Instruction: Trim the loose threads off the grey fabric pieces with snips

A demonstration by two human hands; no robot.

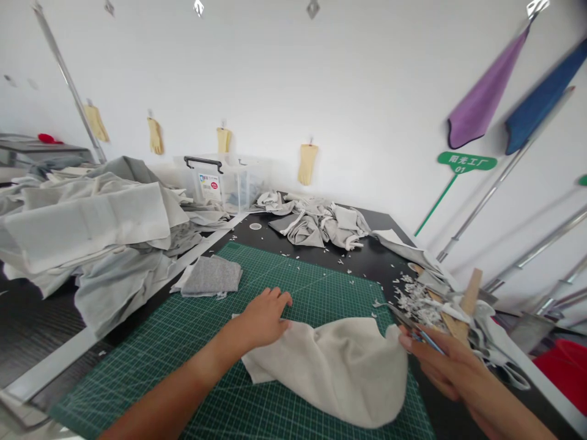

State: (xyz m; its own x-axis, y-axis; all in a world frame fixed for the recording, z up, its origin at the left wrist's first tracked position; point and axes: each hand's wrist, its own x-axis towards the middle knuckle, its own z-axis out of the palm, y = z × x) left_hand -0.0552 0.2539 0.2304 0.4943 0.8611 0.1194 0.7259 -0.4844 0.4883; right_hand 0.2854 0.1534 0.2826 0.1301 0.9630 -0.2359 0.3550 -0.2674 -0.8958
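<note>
A pale grey-beige fabric piece (pixel 343 366) lies wrinkled across the green cutting mat (pixel 160 348). My left hand (pixel 266 318) is over its upper left edge, fingers loosely curved and apart from the thumb, which is at the fabric's edge. At the fabric's right end, my right hand (pixel 440 354) is closed around small scissors (pixel 408 321) with bluish handles. The blades point up and left, with a small scrap near their tips. The fabric's right corner reaches my right fingertips; whether they pinch it I cannot tell. A folded grey cloth (pixel 211 275) sits at the mat's left.
Heaped grey fabric (pixel 101 214) fills the left side, and another pile (pixel 321 223) lies at the back. A clear plastic bin (pixel 229 183) stands behind. White clippings (pixel 417 302) and a wooden stick (pixel 471 299) lie to the right, beside the table's edge.
</note>
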